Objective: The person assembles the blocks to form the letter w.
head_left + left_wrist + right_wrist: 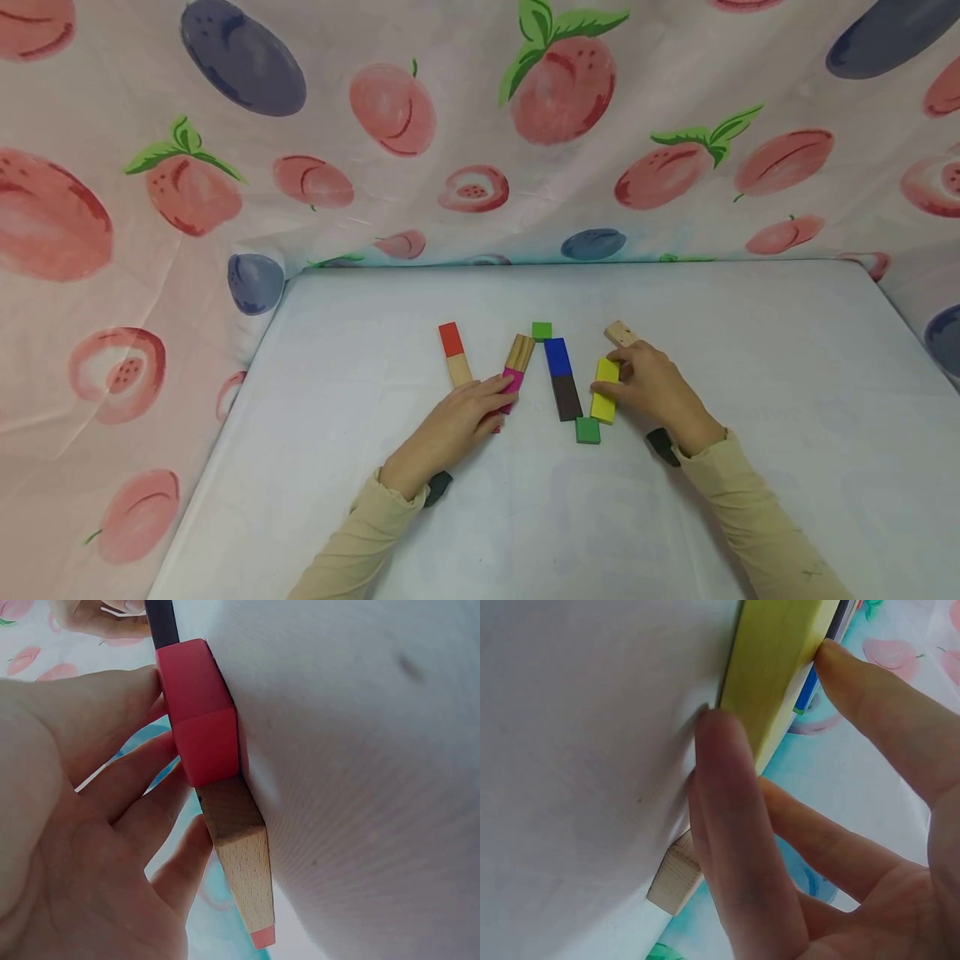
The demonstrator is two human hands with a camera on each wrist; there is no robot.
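My right hand (660, 392) pinches a yellow block (604, 392), with the thumb on its left side and fingers on the other side. The block's lower end stands beside a small green block (588, 431). My left hand (450, 425) reaches over the slanted row, its fingers resting on a magenta block (513, 380). Beyond that one lies a light brown striped block (520, 352). Under the left hand, in the left wrist view, a red block (199, 712) meets a plain wooden block (244, 862) end to end.
A red block (451, 339) tops the leftmost row. Another green block (542, 332) sits at the upper peak, above a blue block (558, 357) and a dark brown block (566, 397). A wooden block (620, 334) lies beyond my right hand. Fruit-printed cloth (472, 125) hangs behind the white table (337, 333).
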